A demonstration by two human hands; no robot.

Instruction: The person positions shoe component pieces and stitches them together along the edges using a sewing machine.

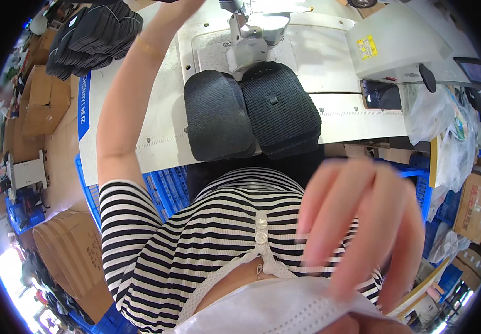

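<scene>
Hovering lower right, R hand (382, 214) is looking empty, half-curled; L hand's off-frame, can't tell; pads (215, 114) are lying upper-centre, prob. for reach.

Got cardboard boxes (69, 253) along a tan floor (62, 167), blue crates (168, 192) by the white table (162, 151), plus harsh glare (7, 278) lower left.

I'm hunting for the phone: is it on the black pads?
No, the phone lies on the white tabletop, right of the black pads.
</scene>
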